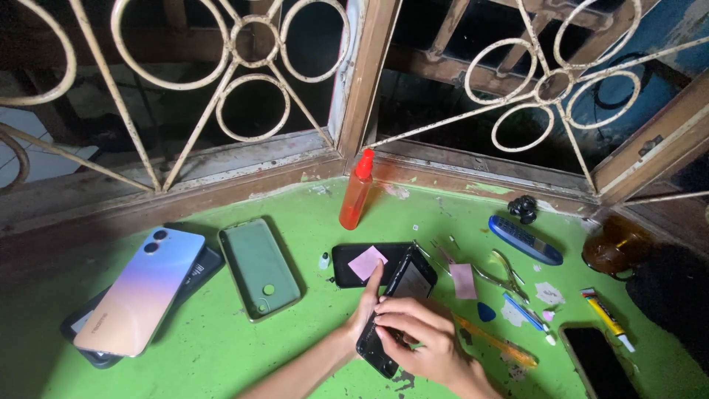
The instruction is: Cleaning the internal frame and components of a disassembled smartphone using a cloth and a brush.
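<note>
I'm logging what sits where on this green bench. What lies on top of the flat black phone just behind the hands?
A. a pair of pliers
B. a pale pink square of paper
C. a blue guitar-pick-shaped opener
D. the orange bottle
B: a pale pink square of paper lies on the flat black phone, just beyond the left hand and right hand.

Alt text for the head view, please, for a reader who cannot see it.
Two bare hands, left hand and right hand, grip a dark phone frame over a green table. Around lie a pastel phone, a green phone case, an orange bottle, tweezers and a glue tube, below a barred window.
</note>
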